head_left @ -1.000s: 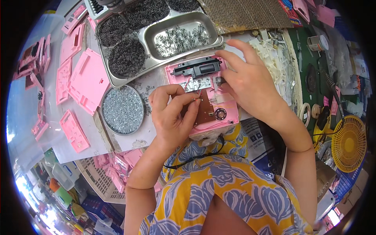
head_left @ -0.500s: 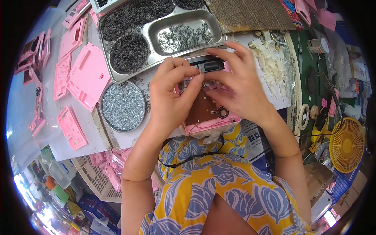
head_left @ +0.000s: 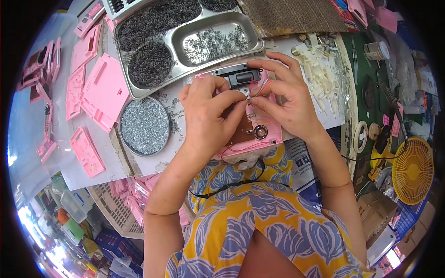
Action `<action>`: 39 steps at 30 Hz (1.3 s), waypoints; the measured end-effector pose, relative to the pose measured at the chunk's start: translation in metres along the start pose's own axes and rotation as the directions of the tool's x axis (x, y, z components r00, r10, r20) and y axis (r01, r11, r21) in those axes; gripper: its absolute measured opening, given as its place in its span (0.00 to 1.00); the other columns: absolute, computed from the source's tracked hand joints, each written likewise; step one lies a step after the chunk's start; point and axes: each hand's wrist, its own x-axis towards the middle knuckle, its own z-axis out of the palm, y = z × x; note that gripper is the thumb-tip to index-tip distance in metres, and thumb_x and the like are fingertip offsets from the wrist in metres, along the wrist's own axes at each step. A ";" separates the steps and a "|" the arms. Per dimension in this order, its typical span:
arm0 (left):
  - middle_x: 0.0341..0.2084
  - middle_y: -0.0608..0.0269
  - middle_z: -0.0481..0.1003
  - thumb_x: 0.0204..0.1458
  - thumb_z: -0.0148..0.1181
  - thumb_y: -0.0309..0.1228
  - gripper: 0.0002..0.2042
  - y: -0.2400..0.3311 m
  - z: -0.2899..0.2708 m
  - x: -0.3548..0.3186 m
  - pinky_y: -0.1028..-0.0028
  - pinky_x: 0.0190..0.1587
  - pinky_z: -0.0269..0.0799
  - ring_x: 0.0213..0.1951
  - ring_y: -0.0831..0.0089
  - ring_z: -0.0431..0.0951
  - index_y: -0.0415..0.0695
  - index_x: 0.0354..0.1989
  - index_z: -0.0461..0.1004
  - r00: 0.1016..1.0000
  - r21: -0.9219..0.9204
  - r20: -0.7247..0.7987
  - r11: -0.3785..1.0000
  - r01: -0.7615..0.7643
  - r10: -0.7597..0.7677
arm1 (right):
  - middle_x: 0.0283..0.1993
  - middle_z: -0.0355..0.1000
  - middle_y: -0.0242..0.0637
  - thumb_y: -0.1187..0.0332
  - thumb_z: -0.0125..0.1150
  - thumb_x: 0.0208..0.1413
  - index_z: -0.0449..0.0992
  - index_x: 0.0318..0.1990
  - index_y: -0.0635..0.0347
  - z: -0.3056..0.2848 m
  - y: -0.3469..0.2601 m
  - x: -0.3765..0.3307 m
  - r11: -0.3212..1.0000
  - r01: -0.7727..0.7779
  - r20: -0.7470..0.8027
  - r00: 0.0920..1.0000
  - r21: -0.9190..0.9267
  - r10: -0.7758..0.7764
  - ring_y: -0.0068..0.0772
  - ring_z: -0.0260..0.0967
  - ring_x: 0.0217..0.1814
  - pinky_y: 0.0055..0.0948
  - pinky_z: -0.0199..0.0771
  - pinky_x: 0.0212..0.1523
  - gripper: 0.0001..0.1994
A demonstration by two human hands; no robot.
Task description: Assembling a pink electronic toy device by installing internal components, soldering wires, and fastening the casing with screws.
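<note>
A pink plastic casing lies in front of me, with a brown board inside it. On the board's right sits a small round black part, and a black housing crosses the casing's far end. My left hand is closed in a pinch over the casing's middle. Opposite it, my right hand pinches thin coloured wires between thumb and index finger. The two hands' fingertips nearly meet. What the left fingertips hold is too small to make out.
Beyond the casing stands a metal tray of black springs. A round dish of small silvery screws sits to the left, near flat pink panels. White plastic parts are heaped at right. A yellow fan is further right.
Both hands' fingertips have moved slightly toward me and to the right. The wires now show at the right fingers, and more of the board and black housing is uncovered.
</note>
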 end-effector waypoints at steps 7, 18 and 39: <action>0.33 0.70 0.72 0.41 0.73 0.30 0.07 -0.004 0.005 -0.002 0.63 0.46 0.58 0.39 0.67 0.72 0.51 0.31 0.83 0.999 -0.032 -0.022 0.999 -0.028 0.027 | 0.60 0.75 0.36 0.71 0.74 0.43 0.82 0.29 0.59 -0.001 0.004 -0.002 1.000 0.026 -0.003 1.000 0.010 -0.026 0.53 0.58 0.68 0.47 0.61 0.66 0.06; 0.37 0.67 0.74 0.41 0.72 0.28 0.09 -0.007 -0.001 -0.009 0.62 0.44 0.60 0.39 0.65 0.72 0.49 0.32 0.81 0.978 -0.041 -0.006 0.977 -0.207 0.207 | 0.62 0.74 0.36 0.74 0.73 0.43 0.83 0.30 0.55 -0.003 0.005 -0.001 0.998 0.041 0.013 0.999 -0.054 -0.040 0.52 0.55 0.72 0.50 0.55 0.69 0.06; 0.33 0.51 0.79 0.56 0.60 0.22 0.09 0.026 -0.009 0.028 0.70 0.33 0.75 0.31 0.65 0.81 0.35 0.44 0.79 0.876 -0.474 0.472 0.809 0.348 -0.100 | 0.61 0.75 0.36 0.72 0.74 0.40 0.83 0.29 0.52 -0.043 0.000 -0.011 0.988 0.157 -0.070 0.985 0.002 -0.157 0.52 0.58 0.69 0.49 0.59 0.67 0.07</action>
